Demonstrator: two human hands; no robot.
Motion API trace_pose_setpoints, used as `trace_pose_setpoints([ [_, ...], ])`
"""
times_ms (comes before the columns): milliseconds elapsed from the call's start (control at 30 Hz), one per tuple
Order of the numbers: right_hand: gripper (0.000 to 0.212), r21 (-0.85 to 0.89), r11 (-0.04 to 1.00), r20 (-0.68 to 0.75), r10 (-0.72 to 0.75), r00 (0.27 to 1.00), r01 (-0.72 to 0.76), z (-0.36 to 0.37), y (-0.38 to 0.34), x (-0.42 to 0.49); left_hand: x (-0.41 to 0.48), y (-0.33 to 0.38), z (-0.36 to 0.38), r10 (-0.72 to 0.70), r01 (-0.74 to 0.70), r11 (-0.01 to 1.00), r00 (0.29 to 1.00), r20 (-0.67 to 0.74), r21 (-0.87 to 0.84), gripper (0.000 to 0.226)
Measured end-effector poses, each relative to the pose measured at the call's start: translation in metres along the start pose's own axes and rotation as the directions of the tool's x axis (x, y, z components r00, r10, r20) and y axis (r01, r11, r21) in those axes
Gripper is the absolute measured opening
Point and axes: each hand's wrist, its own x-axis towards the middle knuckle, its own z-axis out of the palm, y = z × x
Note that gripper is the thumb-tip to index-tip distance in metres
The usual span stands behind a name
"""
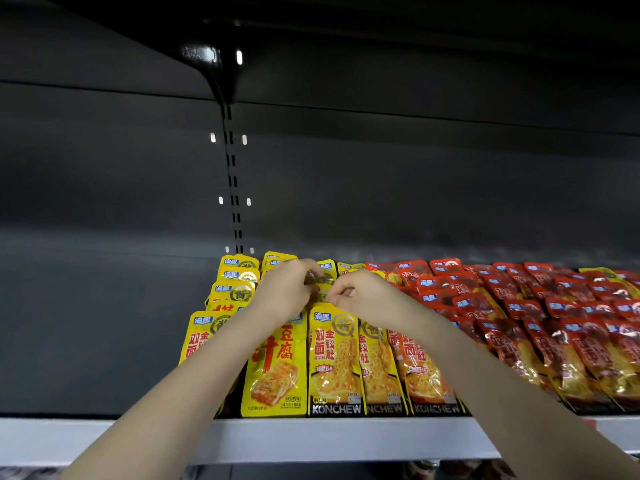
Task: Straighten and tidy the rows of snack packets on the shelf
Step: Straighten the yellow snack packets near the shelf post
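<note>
Both hands work close together among the yellow packets (334, 358) on the shelf (311, 434). The left hand (284, 289) curls its fingers over packet tops further back, and the right hand (360, 296) seems to pinch one top edge — which packet is unclear. A hard tug could topple the overlapping front row — or push strays into the red packets (554, 323).

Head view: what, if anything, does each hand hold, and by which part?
The left hand and the right hand each appear to pinch the top edge of a glossy yellow plastic snack packet.
</note>
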Motion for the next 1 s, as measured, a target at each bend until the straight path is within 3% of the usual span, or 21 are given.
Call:
trace_pose_setpoints([
  [233,0.024,-0.121,0.992,-0.136,-0.055,0.989,0.038,-0.015,-0.001,0.018,0.007,-0.003,-0.003,-0.005,0.004,1.0,0.999,-0.054,-0.006,0.021],
  [500,0.026,-0.266,0.963,-0.058,-0.06,0.997,0.043,-0.008,0.011,0.047,0.014,-0.002,-0.004,-0.03,0.031,0.997,1.0,-0.006,0.066,0.031],
  [600,0.017,-0.268,0.963,-0.031,-0.024,0.999,0.015,-0.008,0.015,0.052,0.019,0.0,-0.004,-0.059,0.056,0.994,0.998,0.026,0.091,0.028],
  [733,0.023,-0.245,0.969,0.025,-0.031,0.999,0.036,-0.008,0.019,0.056,0.022,0.001,-0.005,-0.068,0.052,0.987,0.992,0.109,0.15,0.026],
  [867,0.032,-0.2,0.979,0.105,-0.008,0.994,0.029,-0.013,0.022,0.057,0.027,0.004,-0.011,-0.054,0.031,0.992,0.98,0.19,0.122,0.029],
  [1000,0.022,-0.162,0.984,0.177,-0.042,0.983,0.071,-0.017,0.022,0.057,0.032,0.009,-0.019,-0.041,0.016,0.996,0.955,0.294,0.087,0.03],
])
